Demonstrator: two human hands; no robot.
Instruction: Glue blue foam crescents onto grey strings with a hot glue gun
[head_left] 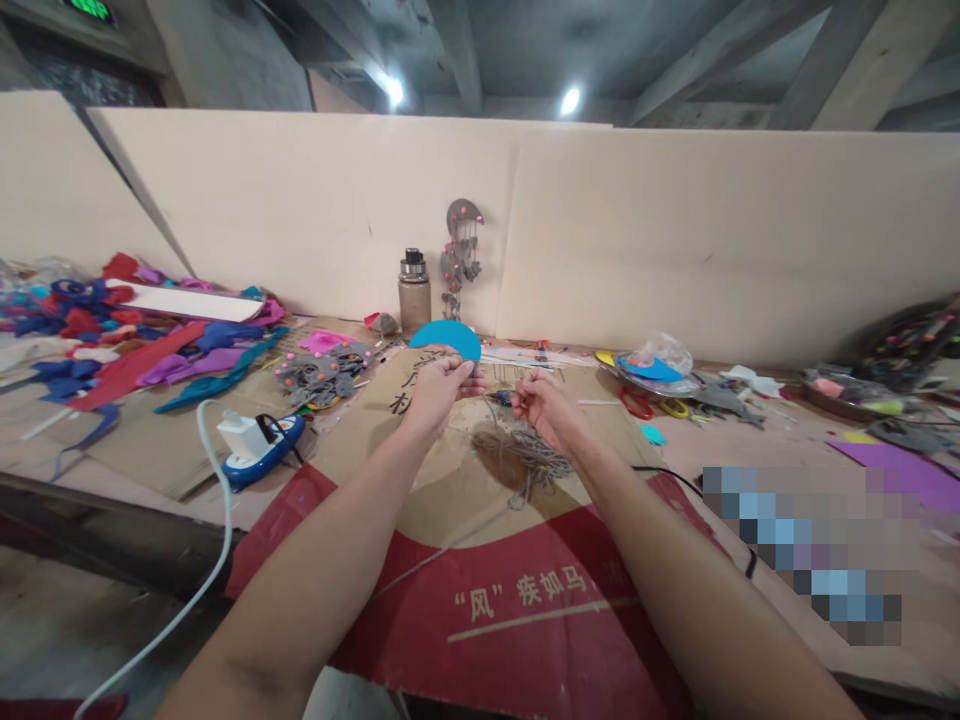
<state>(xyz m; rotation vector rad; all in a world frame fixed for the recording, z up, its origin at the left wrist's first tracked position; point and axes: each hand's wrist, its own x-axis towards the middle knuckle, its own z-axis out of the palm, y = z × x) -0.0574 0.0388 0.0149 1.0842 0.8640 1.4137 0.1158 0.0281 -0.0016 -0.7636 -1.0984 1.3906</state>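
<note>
My left hand (444, 388) is closed, thumb against fingers, on the lower edge of a bright blue rounded piece (448, 338) that looks like felt or card. To its right, my right hand (549, 408) is pinched shut at about the same height; what sits between its fingertips is too small to make out. A small dark blue object (504, 398) shows just left of those fingertips. Below both hands, a loose tangle of grey cord (536, 455) lies on a brown and red printed paper sheet (480, 520).
At left are a blue power strip (262, 452) with a white plug, grey pieces with pink pins (326, 372), and coloured fabric scraps (172, 350). A bottle (414, 295) stands behind. Red-handled scissors (636, 403) and a plate of scraps (654, 372) lie right.
</note>
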